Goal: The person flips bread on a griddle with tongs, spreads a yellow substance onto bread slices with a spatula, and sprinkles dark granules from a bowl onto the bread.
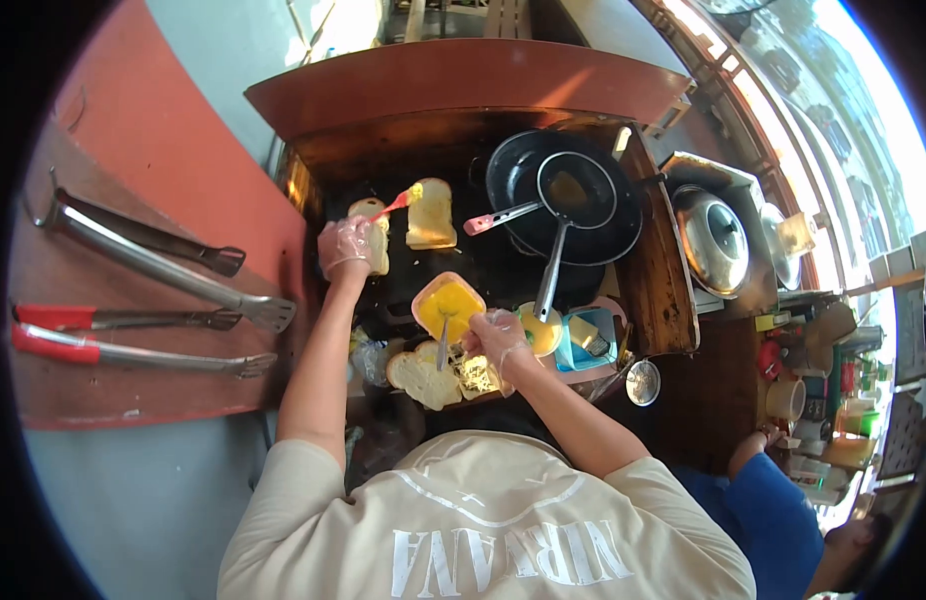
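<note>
My left hand (pixel 345 248), in a clear plastic glove, is closed around a red spreader (pixel 391 206) whose tip is coated with yellow spread. It overlaps a bread slice (pixel 380 252) on the dark griddle (pixel 423 275). To its right lies a toasted slice (pixel 431 214). In my gloved right hand (pixel 500 340) is a square plastic tub (pixel 449 300) of yellow spread, tilted, with a metal spoon (pixel 444 340) standing in it. Below the tub are a white bread slice (pixel 424 382) and a pile of shredded yellow-white topping (pixel 476 373).
Two black pans (pixel 503 170) with metal handles sit at the griddle's right. A blue tub (pixel 598 335) stands by my right hand. Several tongs (pixel 173 255) hang on the red panel at left. A domed metal lid (pixel 710 240) and a person's blue sleeve (pixel 773 520) are at right.
</note>
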Motion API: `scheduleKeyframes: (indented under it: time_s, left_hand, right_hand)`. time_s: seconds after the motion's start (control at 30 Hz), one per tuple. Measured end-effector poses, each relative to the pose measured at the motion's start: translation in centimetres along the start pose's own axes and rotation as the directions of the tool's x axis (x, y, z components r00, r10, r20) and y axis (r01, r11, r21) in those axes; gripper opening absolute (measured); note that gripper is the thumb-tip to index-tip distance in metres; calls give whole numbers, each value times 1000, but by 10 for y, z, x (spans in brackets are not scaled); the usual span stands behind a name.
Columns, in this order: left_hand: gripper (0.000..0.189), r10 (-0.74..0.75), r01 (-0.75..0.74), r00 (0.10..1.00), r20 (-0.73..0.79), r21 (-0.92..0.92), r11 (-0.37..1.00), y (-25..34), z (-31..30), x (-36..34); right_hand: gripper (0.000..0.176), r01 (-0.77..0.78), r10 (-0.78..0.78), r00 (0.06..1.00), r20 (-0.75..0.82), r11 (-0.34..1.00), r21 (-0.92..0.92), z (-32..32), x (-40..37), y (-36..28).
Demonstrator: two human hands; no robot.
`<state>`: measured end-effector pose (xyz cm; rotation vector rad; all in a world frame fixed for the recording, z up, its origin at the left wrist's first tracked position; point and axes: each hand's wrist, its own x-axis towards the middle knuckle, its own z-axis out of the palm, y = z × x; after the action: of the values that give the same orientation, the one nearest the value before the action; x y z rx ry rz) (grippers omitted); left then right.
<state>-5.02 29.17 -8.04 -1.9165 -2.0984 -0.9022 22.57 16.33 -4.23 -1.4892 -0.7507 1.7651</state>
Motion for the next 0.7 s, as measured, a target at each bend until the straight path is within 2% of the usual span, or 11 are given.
scheduleKeyframes:
  time_s: [0.07,0.1,0.23,0.3,0.33,0.4,0.47,0.57,0.6,0.7]
  left_hand:
    - [15,227,-236,968,104,82,968,1,6,15]
    - [10,282,-303,950,138,175,937,1,5,11]
    - [10,394,-398,917,55,99,912,-13,1,-25]
    - [13,255,-272,940,227,44,961,-13,0,-27]
    - [13,262,-278,936,235,37,960,-6,1,-18]
    - [17,143,-169,965,218,105,980,5,11,13]
    - [16,184,-217,954,235,123,969,7,17,17]
    - [14,141,-195,915,378,110,975,10,11,-8]
    - [13,206,-212,903,378,-27,977,7,4,-17]
    - [11,191,-193,894,406,-35,981,10,15,4]
  right_hand:
    - [23,-69,68,997,-36,998,-8,-7,-2,8]
    - [22,-56,56,998,-17,998,-10,-14,-1,16]
    - [20,-62,63,998,-31,998,26,-27,-11,18]
    - [20,-70,74,996,-51,996,60,-31,-15,19]
    - [19,-83,87,995,-54,993,80,-32,-18,20]
    - [18,-80,85,995,-50,991,103,-36,-20,23]
    - [18,-71,76,996,-42,990,123,-36,-23,24]
    - [16,-76,82,995,-60,992,98,-37,-26,17]
    - [17,-75,82,995,-55,991,114,-38,-25,16]
    - [19,-81,89,995,-38,982,169,-41,-25,25]
